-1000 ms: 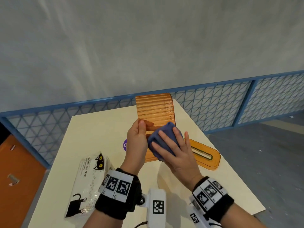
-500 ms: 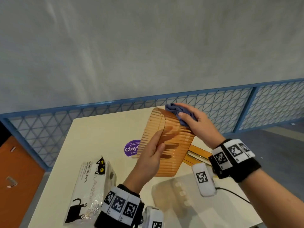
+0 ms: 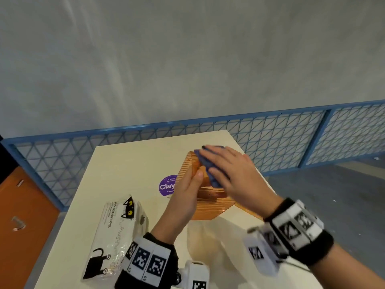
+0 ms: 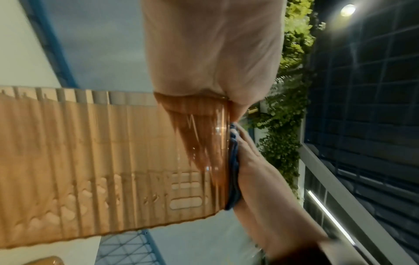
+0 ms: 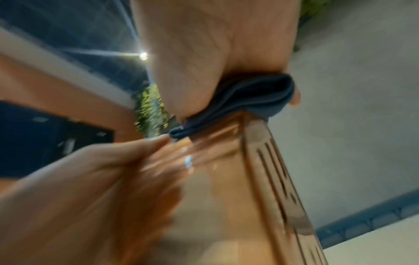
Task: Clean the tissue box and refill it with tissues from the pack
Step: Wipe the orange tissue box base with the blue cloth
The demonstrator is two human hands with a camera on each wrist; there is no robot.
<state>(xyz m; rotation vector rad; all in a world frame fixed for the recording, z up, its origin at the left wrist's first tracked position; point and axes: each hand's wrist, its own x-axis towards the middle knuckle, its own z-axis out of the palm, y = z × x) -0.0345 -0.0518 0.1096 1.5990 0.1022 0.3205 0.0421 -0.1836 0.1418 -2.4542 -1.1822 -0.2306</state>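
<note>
The left hand [image 3: 183, 197] is gripping the ribbed amber plastic tissue box [image 3: 208, 207] above the cream counter [image 3: 125, 163]. The right hand [image 3: 233, 176], fingers spread, is pressing the blue cloth [image 3: 208, 163], now sliding nearer along the box's 12 o'clock end; cleaning is continuing, with the cat-printed tissue pack [image 3: 116, 232] lying unopened at 8 o'clock.

Tissue pack [image 3: 116, 232] near left wrist

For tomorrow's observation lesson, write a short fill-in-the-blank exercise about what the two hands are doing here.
1. The right hand presses a ____ cloth against the tissue box.
2. The left hand grips the ribbed ____ box.
3. The tissue pack lies on the table, printed with a black ____.

Missing words: blue; orange; cat
</note>
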